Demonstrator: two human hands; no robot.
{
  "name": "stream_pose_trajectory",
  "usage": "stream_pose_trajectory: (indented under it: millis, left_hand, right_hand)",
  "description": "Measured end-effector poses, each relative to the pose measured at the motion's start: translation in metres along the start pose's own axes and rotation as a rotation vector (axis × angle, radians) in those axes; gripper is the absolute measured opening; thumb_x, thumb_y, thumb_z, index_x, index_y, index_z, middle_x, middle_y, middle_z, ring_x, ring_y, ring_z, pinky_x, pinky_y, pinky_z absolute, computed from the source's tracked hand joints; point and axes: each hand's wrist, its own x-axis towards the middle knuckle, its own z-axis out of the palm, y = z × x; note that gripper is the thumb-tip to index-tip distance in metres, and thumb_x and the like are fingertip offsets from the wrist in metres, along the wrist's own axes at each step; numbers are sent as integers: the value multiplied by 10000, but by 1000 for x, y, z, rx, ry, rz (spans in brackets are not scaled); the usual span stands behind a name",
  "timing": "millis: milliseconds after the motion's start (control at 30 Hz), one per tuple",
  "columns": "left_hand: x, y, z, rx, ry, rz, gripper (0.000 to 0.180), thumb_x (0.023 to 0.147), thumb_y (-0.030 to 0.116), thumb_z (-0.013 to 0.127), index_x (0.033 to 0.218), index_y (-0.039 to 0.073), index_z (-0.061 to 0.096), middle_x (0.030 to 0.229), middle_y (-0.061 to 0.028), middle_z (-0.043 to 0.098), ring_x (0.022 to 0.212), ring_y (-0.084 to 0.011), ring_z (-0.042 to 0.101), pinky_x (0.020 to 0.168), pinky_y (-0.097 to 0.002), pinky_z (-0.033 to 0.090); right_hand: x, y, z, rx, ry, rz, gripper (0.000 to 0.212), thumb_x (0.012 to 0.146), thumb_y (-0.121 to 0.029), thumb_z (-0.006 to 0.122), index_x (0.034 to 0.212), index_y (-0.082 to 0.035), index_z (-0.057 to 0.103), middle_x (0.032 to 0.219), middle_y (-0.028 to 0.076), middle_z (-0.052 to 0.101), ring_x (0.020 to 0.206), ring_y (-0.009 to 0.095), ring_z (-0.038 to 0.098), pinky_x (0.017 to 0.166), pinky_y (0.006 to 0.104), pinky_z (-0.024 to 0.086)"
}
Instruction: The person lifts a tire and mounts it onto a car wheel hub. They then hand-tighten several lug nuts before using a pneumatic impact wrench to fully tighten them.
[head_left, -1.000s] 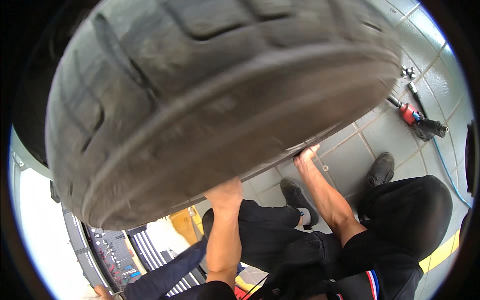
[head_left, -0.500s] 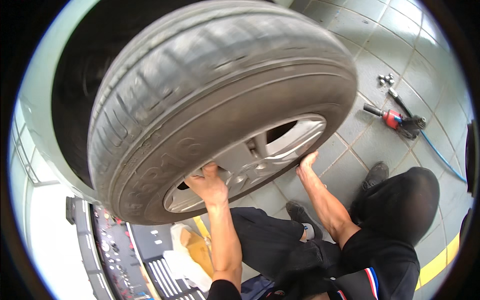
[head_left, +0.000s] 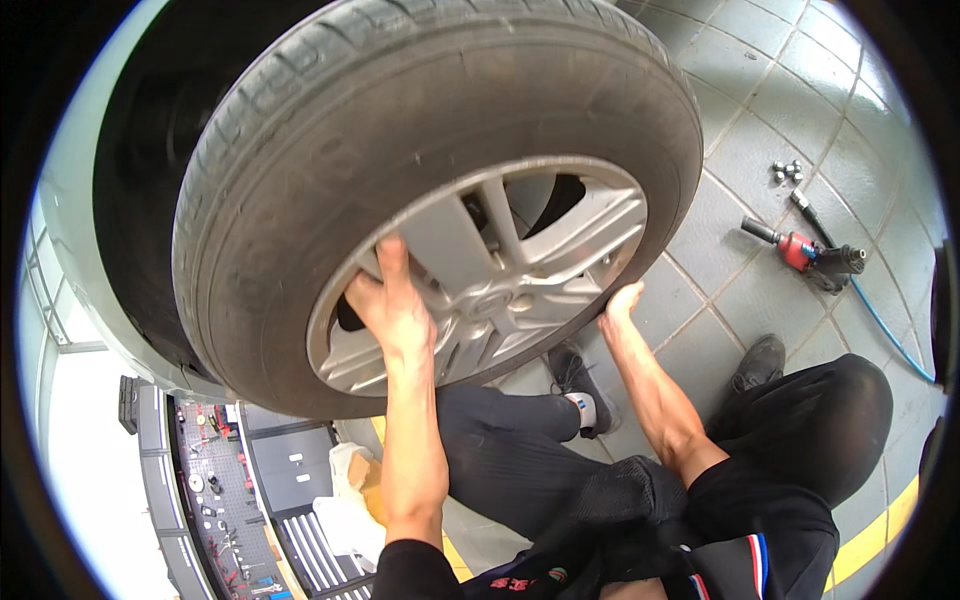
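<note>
Currently | left hand (head_left: 393, 308) grips rim (head_left: 492, 298) | right hand (head_left: 621, 304) against edge of tire (head_left: 450, 105), grip unclear | tiled floor (head_left: 725, 245) rightward

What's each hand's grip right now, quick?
Left hand: holding the silver wheel, some fingers hidden in an opening.
Right hand: against the tyre's edge; fingers partly hidden, open or closed cannot be told.

Wheel (head_left: 450, 235) cut off at top; right hand (head_left: 621, 304) partly hidden.
</note>
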Motion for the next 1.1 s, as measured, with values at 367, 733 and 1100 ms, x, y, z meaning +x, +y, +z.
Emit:
stream_pose_trajectory:
  millis: [367,733,1100]
  left_hand:
    - [40,-23,-9,-100,10,-87,499,839,362,695,1120,-31,572,1092,-77,596,984,-127,541,899,-281,398]
    - [72,-60,-19,-28,63,-98,606,836,481,642,1037,-87,586,1016,-125,623,865,-159,601,774,-289,492]
    - [91,-70,-16,32,109,-354,784,810,562,619,1182,-117,503,1203,-174,550,1061,-244,556,923,-363,454]
  right_hand:
    - [11,-6,28,-123,108,-19,580,912,-429,245,1273,-19,439,1262,128,511,1100,286,514,932,425,415]
    - [37,9,44,-189,175,-92,558,909,-372,264,1254,16,466,1251,156,530,1095,298,529,922,415,427]
    - [84,14,38,-474,293,-95,613,922,-456,225,1308,-21,417,1303,147,488,1156,282,502,953,434,415]
